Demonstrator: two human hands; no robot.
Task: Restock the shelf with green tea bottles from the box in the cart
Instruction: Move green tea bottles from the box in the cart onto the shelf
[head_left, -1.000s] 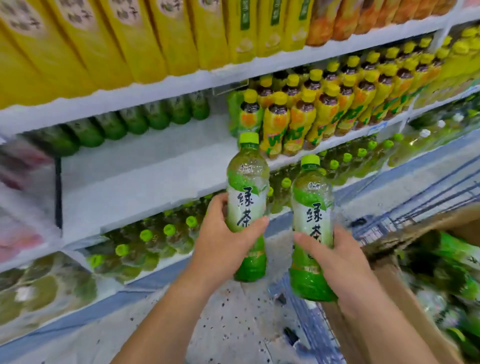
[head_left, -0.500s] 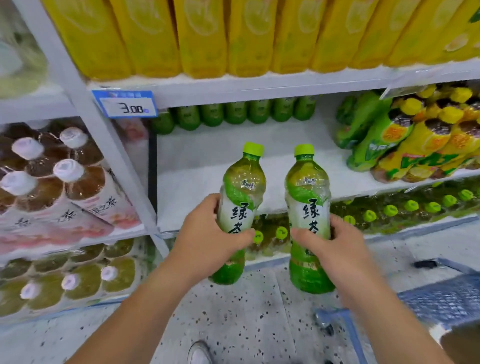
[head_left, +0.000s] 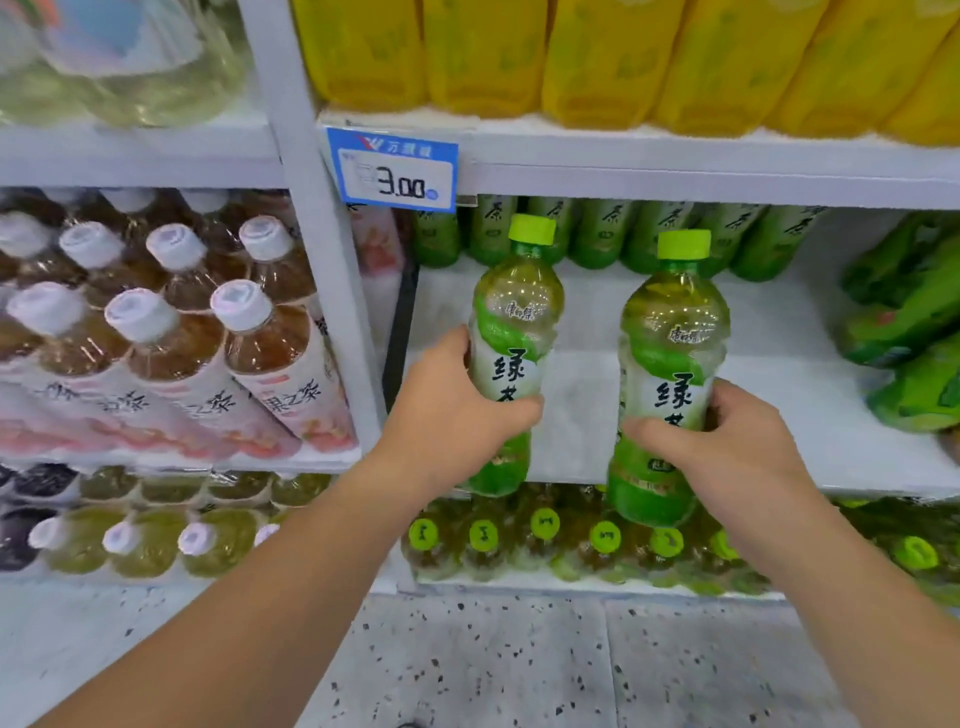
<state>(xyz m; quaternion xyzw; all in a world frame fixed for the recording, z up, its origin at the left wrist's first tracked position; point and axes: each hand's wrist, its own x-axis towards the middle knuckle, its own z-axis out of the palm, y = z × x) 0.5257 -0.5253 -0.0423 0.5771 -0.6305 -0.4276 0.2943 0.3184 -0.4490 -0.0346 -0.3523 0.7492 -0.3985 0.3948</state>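
Green tea bottles, one clasped upright in the left hand (head_left: 457, 410), one in the right hand (head_left: 727, 441), hover before the half-empty shelf (head_left: 779, 332). Recommend seating both deep against the rear row (head_left: 597, 234), labels outward.

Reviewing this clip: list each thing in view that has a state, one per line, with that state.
Left hand: closed around left bottle.
Right hand: closed around right bottle.
Left bottle: capped, full, upright, held off shelf.
Right bottle: capped, full, upright, held off shelf.
Middle shelf: front bare, green bottles at back.
Price tag: reads 3.00.
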